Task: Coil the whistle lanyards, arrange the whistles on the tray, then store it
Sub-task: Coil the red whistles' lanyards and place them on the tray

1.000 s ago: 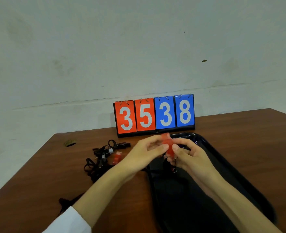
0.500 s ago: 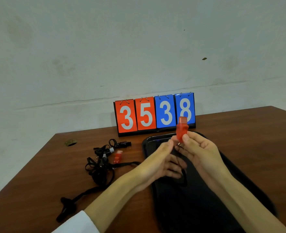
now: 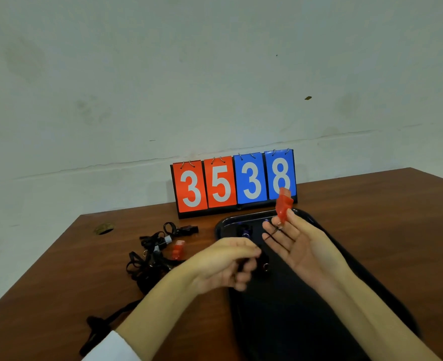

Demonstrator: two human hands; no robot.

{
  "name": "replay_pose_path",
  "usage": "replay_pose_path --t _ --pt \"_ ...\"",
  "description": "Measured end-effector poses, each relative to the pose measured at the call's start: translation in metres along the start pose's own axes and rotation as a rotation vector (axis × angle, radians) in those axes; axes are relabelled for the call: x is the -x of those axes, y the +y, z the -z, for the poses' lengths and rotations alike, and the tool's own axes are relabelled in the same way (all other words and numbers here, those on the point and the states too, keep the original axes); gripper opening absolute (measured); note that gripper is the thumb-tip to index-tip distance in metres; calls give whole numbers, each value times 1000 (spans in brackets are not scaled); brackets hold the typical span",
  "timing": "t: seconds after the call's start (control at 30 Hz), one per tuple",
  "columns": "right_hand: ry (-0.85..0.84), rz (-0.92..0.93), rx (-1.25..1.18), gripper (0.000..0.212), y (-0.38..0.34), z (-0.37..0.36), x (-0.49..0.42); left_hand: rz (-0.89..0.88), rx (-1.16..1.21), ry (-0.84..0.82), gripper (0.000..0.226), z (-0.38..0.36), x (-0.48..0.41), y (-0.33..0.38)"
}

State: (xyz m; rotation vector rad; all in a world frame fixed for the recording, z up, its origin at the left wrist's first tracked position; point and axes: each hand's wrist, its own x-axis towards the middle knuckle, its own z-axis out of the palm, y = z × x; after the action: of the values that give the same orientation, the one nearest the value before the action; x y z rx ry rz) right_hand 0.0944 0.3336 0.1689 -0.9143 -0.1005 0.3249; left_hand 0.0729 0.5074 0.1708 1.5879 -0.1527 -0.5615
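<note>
Pinching red whistle (image 3: pixel 283 204), right hand (image 3: pixel 300 243)

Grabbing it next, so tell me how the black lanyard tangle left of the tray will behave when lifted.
Probably floppy: the lanyard tangle lies in loose loops on the table. Likely light: thin straps. The red whistle and black whistle in it would probably dangle.

The only thing you can read is the flip scoreboard (image 3: pixel 233 183), which stands at the far edge of the bench (image 3: pixel 371 217). It shows four white digits. The two red cards on the left read 3 and 5, and the two blue cards on the right read 3 and 8. The red whistle (image 3: pixel 283 204) you hold up covers the bottom of the 8.
</note>
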Motion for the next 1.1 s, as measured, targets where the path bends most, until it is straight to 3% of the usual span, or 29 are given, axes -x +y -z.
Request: replay_pose_path --t 0.1,0.17,0.3,0.37,0.47,0.63,0.77,0.87,0.93,1.1 --pt "1 -76 -45 23 1 -1 2 66 -59 40 22 28 3 4" --pt "-18 -86 -11 26 3 0 2 130 -282 141 34 43 6 6" --pt "16 -74 209 17 2 4 2 221 -1037 690 47 70 4 -2" --pt "55 -63 273 17 1 5 1 200 -1212 905 44 75 5 -7" --pt "60 30 373 23 4 4 1 105 -1291 897 33 70 2 -13" --pt "-49 113 411 23 11 -5 5 -236 -1112 742 11 36 -9 -18" --pt "-81 162 428 27 12 -7 6 -439 -845 657 15 -6 -8 -14" --pt "-11 188 464 38 13 -6 5 -405 -478 510 17 -30 -7 -16" --pt "37 190 441 34 13 -4 3 -286 -215 372 18 -37 -9 -13" --pt "28 132 179 21 9 0 1 -159 -159 393 30 -23 -2 -6"
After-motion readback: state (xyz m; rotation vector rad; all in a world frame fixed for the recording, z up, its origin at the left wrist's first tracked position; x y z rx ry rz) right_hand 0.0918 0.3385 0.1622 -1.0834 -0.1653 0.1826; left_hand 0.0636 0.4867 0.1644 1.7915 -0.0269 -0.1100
